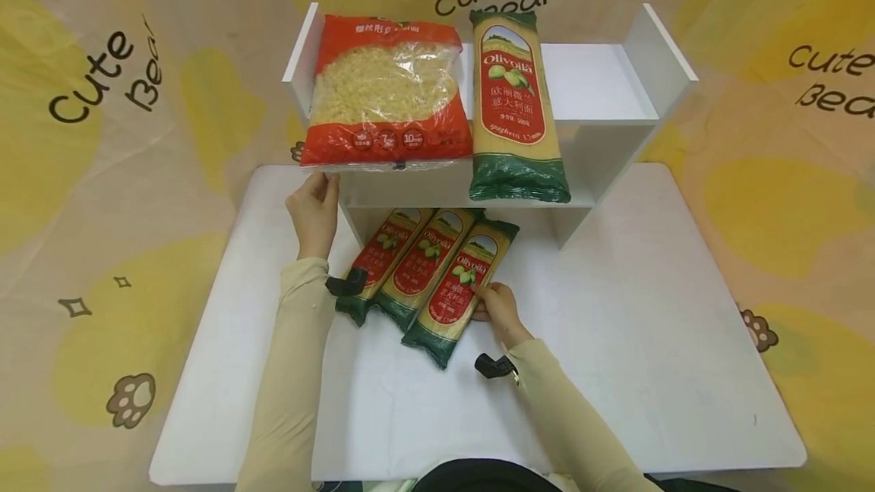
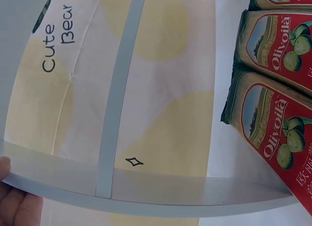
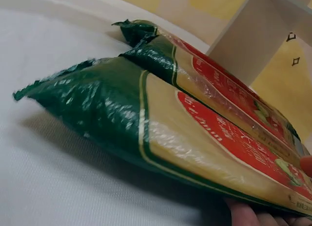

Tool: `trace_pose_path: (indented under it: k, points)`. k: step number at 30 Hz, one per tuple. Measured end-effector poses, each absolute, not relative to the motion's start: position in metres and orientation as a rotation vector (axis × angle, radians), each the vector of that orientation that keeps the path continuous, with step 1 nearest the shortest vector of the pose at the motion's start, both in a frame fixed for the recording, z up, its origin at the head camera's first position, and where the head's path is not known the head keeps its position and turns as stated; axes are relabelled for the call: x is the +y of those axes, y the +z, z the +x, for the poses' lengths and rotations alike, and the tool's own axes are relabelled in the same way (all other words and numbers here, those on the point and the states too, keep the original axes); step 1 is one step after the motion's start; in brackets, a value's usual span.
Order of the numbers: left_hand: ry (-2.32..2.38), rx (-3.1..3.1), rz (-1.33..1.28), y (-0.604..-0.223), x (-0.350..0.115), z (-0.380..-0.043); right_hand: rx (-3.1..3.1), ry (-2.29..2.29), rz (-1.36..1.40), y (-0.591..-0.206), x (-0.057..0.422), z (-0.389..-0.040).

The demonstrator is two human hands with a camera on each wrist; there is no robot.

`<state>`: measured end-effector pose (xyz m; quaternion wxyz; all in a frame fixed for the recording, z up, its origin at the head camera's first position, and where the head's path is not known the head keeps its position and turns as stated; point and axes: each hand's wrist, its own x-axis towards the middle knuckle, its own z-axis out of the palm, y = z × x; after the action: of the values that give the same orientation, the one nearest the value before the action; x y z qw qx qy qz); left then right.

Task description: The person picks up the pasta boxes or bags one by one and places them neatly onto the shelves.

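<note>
Three spaghetti packets with green ends and red labels lie slanted side by side on the table, partly under the white shelf unit [image 1: 465, 194]. My right hand [image 1: 500, 311] pinches the edge of the rightmost spaghetti packet [image 1: 459, 291], thumb on top and fingers beneath, as the right wrist view shows. The middle packet [image 1: 427, 264] and the left packet [image 1: 384, 255] lie against it, their far ends hidden by the shelf. At the unit's left side, my left hand [image 1: 316, 212] holds the panel's front edge, with thumb and fingers on it in the left wrist view.
On the upper shelf, a red bag of pasta [image 1: 386, 93] leans at the left, beside a standing spaghetti packet [image 1: 516, 108]. The white table [image 1: 656, 340] extends to both sides. A patterned yellow cloth [image 1: 772, 196] hangs behind.
</note>
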<state>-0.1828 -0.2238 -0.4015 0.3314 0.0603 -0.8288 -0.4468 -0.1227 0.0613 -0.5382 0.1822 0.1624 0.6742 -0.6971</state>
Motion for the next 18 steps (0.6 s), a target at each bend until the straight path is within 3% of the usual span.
trace_pose_path:
  k: [18]
  points:
    - [-1.304,-2.056,0.219,-0.407,-0.221,-0.186,1.830,-1.936,0.540,-0.549,0.076,-0.125]
